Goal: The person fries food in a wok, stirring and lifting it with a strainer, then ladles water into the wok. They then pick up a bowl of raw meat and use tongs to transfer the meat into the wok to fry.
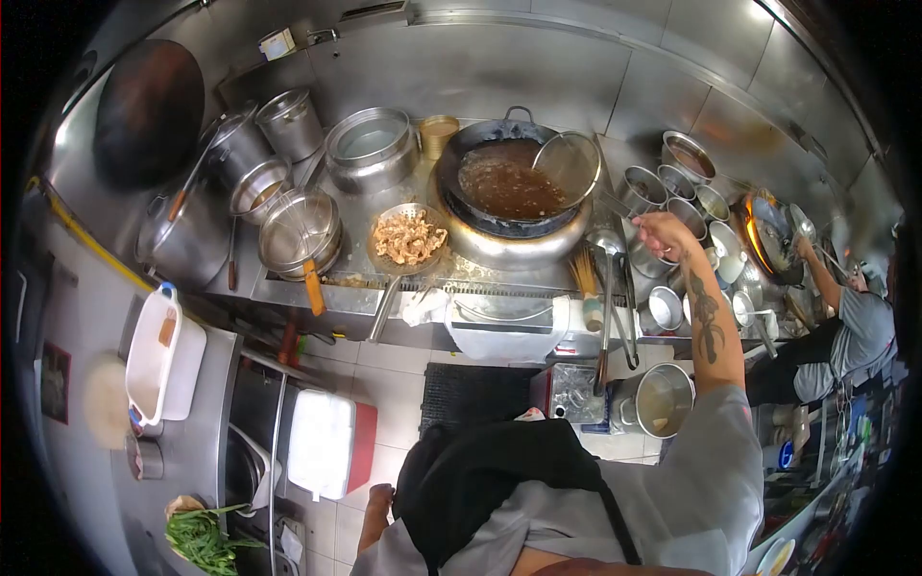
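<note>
At 7 o'clock, left hand point(381, 492) low; can't tell grip. 11: perforated ladle point(409, 236) with browned pieces, handle past counter point(360, 300) front edge, narrow gap to wok. 1: right hand point(669, 235) clamped on strainer point(569, 165) handle, mesh over right rim of wok point(463, 211), 12.

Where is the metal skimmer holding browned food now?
Head view, left of centre: the skimmer sits between the wooden-handled metal strainer and black metal wok.

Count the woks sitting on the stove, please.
2 that I can see: a large wok of brown liquid, under the mesh strainer, and a second wok beside flames, near the co-worker. Others may be hidden at the crowded far right.
</note>
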`<state>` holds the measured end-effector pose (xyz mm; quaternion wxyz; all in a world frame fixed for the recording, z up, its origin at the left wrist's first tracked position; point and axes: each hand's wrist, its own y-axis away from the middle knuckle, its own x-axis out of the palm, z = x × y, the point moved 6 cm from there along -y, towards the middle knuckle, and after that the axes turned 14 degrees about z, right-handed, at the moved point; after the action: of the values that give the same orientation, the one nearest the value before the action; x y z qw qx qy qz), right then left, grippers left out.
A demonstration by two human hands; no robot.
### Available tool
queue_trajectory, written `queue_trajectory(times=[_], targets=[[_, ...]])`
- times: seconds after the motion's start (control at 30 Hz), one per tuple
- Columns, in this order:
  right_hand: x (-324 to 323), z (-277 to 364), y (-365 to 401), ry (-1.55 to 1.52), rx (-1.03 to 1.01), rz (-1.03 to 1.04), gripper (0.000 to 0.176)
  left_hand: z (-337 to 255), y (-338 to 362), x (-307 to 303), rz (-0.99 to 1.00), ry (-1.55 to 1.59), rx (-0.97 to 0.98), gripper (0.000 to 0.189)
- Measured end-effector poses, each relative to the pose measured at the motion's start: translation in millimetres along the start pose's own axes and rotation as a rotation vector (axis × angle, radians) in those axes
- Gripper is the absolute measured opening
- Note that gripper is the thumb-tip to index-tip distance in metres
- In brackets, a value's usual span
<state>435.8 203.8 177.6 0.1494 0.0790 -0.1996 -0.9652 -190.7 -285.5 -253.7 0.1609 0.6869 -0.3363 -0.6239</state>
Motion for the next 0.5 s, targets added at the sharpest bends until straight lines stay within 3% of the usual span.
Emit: queue_trajectory(times=[0.03, 0.07, 0.17, 0.2, 0.4, 0.5], targets=[[2.2, -1.0, 1.1, -0.044, 0.014, 0.014, 0.018, -0.1, -0.3, -0.9, 0.014, 0.012, 0.061, 0.017], [5.2, -3.2, 2.1, -0.089, 0.028, 0.026, 0.018, 26.9, -43.2, 62.2, 0.194, 0.227, -0.085, 0.015], [22.1, -12.2, -2.9, -0.216, 0.028, 0.140, 0.016, 38.3, -45.3, 84.4, 0.296, 1.041, -0.318, 0.010], [29.3, -13.7, -4.8, -0.251, 0.029, 0.159, 0.016, 44.7, -40.8, 90.5, 0.194, 1.500, -0.491, 0.007], [81.7, -25.5, -28.8, -0.486, 0.013, 0.299, 0.015, 41.8, -35.9, -1.5, -0.039, -0.070, 0.061, 0.005], [111.5, -26.5, -54.3, -0.600, 0.000, 0.360, 0.014, 71.6, -38.9, -7.1, 0.018, 0.275, -0.048, 0.001]])
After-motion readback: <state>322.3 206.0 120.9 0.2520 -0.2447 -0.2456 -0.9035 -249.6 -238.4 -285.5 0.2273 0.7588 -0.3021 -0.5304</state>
